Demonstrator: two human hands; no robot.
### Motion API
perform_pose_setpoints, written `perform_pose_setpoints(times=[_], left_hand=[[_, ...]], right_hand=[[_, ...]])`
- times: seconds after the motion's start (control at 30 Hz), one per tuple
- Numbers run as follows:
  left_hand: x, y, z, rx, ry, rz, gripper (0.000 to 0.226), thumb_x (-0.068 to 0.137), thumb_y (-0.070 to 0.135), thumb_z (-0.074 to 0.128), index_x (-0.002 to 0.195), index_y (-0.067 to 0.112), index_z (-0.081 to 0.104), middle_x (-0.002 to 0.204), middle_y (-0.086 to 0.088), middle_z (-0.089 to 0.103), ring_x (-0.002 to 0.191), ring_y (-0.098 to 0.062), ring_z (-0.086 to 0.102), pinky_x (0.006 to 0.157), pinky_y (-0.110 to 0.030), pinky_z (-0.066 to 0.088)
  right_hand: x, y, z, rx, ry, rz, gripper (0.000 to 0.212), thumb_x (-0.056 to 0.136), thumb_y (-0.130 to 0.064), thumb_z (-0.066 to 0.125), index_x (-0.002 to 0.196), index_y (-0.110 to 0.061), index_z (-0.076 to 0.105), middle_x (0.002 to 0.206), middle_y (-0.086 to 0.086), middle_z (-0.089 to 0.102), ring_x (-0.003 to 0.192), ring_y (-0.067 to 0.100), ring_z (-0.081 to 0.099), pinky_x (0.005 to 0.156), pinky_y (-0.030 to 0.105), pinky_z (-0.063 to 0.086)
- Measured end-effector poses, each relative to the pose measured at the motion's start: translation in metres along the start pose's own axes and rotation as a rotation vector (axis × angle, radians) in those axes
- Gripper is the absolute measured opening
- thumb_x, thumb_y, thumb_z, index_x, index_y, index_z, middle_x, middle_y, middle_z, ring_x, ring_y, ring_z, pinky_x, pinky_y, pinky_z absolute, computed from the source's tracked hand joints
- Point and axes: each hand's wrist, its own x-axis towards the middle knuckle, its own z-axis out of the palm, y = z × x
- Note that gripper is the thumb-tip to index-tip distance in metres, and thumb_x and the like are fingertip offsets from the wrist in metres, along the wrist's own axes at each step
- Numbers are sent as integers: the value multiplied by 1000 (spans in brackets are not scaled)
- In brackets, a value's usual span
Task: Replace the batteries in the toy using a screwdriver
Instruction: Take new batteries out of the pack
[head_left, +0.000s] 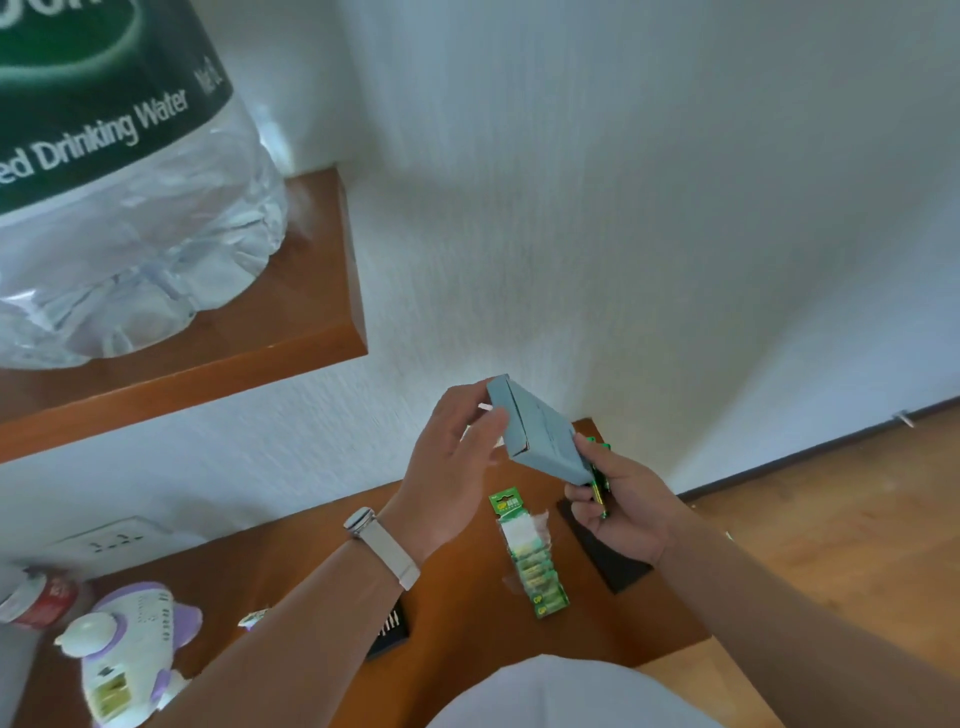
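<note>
- Near the centre of the frame, the left hand (457, 457) grips the upper end of a grey-blue box (535, 431), thumb across its near face.
- The right hand (618, 514), just right of centre, closes around green batteries (598, 480) and touches the box's lower corner.
- Below the hands, a green battery pack (527, 556), partly torn open, lies flat on the wooden table (467, 623).
- The white-and-purple toy (130, 654) lies at lower left on the same table, well apart from both hands.
- A large water bottle (114, 171) stands on a wooden shelf (311, 291) at upper left.
- A watch (382, 543) circles the left wrist.
</note>
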Motion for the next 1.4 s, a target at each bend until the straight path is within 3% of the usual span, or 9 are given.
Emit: perform_pose_setpoints(times=[0.17, 0.33, 0.57, 0.73, 0.87, 1.07, 1.17, 1.3, 1.4], left_hand=[[5, 18, -4, 23, -24, -35, 32, 88, 36, 45, 116, 47, 57, 92, 28, 71, 87, 5, 68, 57, -17, 53], [3, 14, -2, 111, 4, -38, 38, 101, 11, 50, 123, 41, 58, 83, 16, 71, 77, 7, 68, 52, -13, 50], [8, 3, -1, 223, -66, -154, 32, 98, 8, 52, 123, 25, 64, 98, 0, 75, 73, -12, 68, 49, -13, 49], [14, 1, 5, 206, -120, -187, 29, 96, 4, 53, 117, 21, 65, 94, -7, 70, 90, -23, 66, 52, -16, 53], [20, 4, 11, 266, -151, -150, 27, 97, 8, 52, 115, 26, 62, 107, -4, 70, 110, -29, 68, 64, -25, 63], [30, -2, 15, 394, -125, -103, 27, 96, 11, 54, 118, 28, 56, 95, 10, 65, 105, -22, 67, 58, -20, 60], [33, -1, 14, 420, -88, -93, 33, 96, 7, 54, 125, 20, 60, 86, 12, 64, 88, -12, 66, 53, -17, 57], [37, 7, 15, 379, -28, -27, 34, 94, -1, 50, 114, 23, 64, 58, 26, 61, 65, 8, 62, 48, -14, 50], [34, 15, 19, 220, -29, -8, 38, 95, -2, 48, 107, 30, 66, 71, 16, 69, 69, -1, 69, 50, -17, 52]], right_hand=[[-9, -13, 1, -28, 94, -103, 40, 82, -29, 76, 113, -5, 71, 76, 4, 64, 54, 9, 45, 38, 18, 37], [-15, -15, -3, -81, 170, -157, 48, 84, -27, 72, 122, -2, 59, 88, 8, 58, 54, 9, 42, 38, 16, 35], [-24, -15, -18, -169, 272, -177, 40, 92, -23, 67, 122, 1, 57, 90, 10, 55, 56, 10, 42, 40, 17, 35], [-27, -17, -23, -240, 309, -188, 37, 94, -23, 65, 120, 2, 58, 92, 12, 57, 56, 10, 42, 41, 17, 35], [-27, -22, -25, -227, 301, -182, 36, 93, -23, 66, 118, 1, 59, 92, 12, 58, 56, 10, 43, 41, 17, 36], [-24, -27, -27, -174, 287, -182, 37, 91, -22, 68, 118, 1, 60, 88, 10, 61, 56, 10, 43, 42, 17, 35], [-21, -28, -29, -158, 297, -170, 39, 89, -23, 70, 119, 0, 59, 85, 9, 62, 55, 10, 45, 42, 17, 35], [-16, -29, -31, -76, 259, -144, 51, 82, -25, 73, 124, 0, 58, 87, 8, 61, 55, 9, 44, 40, 16, 34], [-15, -29, -32, -24, 222, -135, 54, 81, -26, 74, 126, -2, 59, 87, 7, 62, 56, 9, 43, 40, 15, 34]])
